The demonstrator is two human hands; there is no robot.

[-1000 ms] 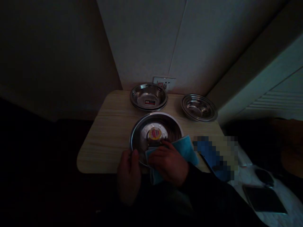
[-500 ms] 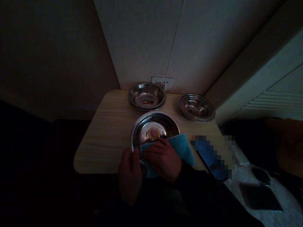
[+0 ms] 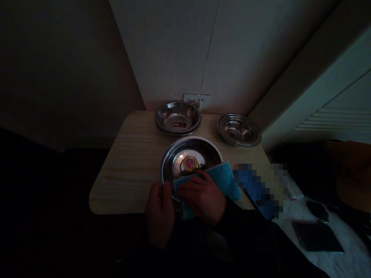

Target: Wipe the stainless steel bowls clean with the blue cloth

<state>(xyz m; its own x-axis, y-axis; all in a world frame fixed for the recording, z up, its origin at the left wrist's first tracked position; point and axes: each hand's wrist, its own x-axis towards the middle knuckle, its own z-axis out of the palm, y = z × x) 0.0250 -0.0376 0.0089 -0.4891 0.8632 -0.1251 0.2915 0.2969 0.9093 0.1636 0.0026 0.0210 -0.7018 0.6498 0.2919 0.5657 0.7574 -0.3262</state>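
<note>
A round stainless steel basin (image 3: 174, 154) with a yellow and pink sticker inside its bottom sits at the near edge of the small wooden table (image 3: 124, 170). My left hand (image 3: 160, 212) is closed on the basin's near-left rim, thumb on top. Across the near side of the basin lies a blue cloth (image 3: 224, 179). My right hand (image 3: 203, 197) grips this cloth and presses it against the inner near wall and rim. The fingertips are partly hidden in the cloth's folds.
Stacked steel basins (image 3: 178, 119) stand at the back, by a wall socket (image 3: 197, 101). More nested steel bowls (image 3: 239, 130) are at the back right. A phone-like blurred object (image 3: 259, 193) lies at the right edge. Beyond it, a dark flat pad (image 3: 317, 236) rests on a white surface.
The view has shifted slightly. My right hand and the blue cloth have moved a little to the right along the basin's near side; my left hand keeps its hold on the rim.
</note>
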